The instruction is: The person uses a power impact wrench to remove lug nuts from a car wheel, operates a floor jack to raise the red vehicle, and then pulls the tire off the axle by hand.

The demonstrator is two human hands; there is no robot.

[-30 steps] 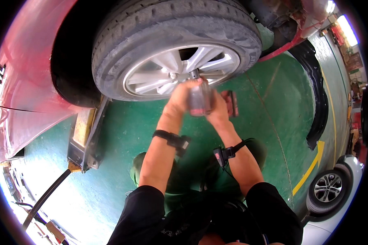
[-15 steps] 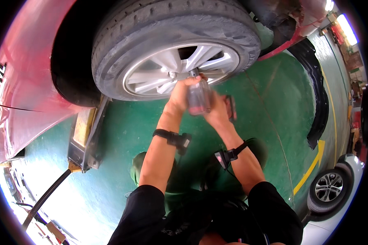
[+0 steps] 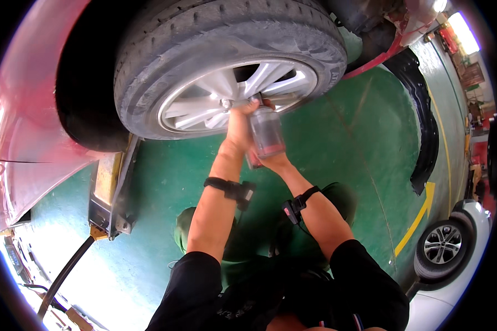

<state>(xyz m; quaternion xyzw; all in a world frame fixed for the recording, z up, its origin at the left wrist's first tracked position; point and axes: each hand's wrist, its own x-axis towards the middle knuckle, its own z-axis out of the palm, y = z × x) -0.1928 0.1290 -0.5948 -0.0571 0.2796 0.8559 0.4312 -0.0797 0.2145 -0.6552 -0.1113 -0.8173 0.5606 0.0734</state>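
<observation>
A cordless impact wrench, grey with red parts and smeared by motion, points its socket end at the silver alloy rim of a car wheel. My left hand is closed around the front of the wrench, close to the spokes. Below and behind the tool, my right hand grips its handle end; most of those fingers are hidden by the tool's body. The wheel's black tyre is in the red car's wheel arch. A lug nut shows at the hub, left of the socket.
A floor jack with a long handle stands left of the wheel. On the green floor to the right lies a black curved wheel-arch liner. A light-coloured car with its own wheel is at the lower right. Red bodywork borders the left.
My right hand and the wrench's handle end have swung leftward, under the tool's body. My left hand stays at the front of the wrench. The whole view has shifted slightly.
</observation>
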